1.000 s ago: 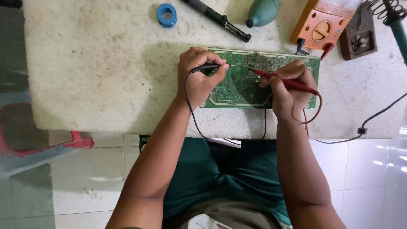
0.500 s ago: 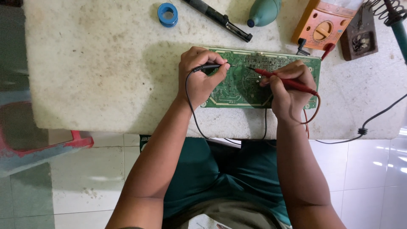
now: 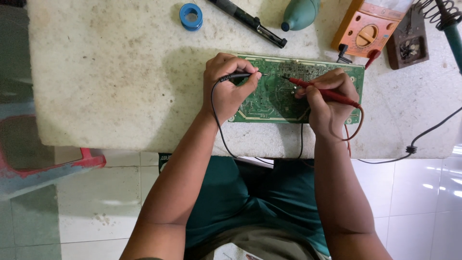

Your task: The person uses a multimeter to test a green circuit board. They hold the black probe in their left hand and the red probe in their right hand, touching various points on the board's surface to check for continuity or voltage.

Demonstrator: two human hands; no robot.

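- My left hand [image 3: 230, 86] is closed around the black probe [image 3: 239, 76], pinched between thumb and fingers, with its metal tip on the board [image 3: 281, 98] near the top edge.
- My right hand [image 3: 326, 103] is closed around the red probe [image 3: 321, 91], held like a pen; its tip touches the board just right of the black tip, the two tips close but apart.
- The board is green, solder side up, and lies flat on the worktop [image 3: 120, 82] near its front edge; the heel of each hand rests on it, left hand over its left end, right hand over its right part.
- The black lead [image 3: 217, 127] runs from my left hand down past the board and over the worktop's front edge; the red lead [image 3: 357, 127] loops by my right wrist.
- Behind the board's right corner sits an orange meter [image 3: 365, 29], touching or nearly touching it.
- Right of the meter: a dark brown stand [image 3: 409, 38] with a soldering iron [image 3: 450, 24].
- Behind the board's middle: a green blower bulb [image 3: 301, 13] and a black pen-like tool [image 3: 248, 21].
- Behind and left of the board, well apart: a blue roll [image 3: 191, 16].
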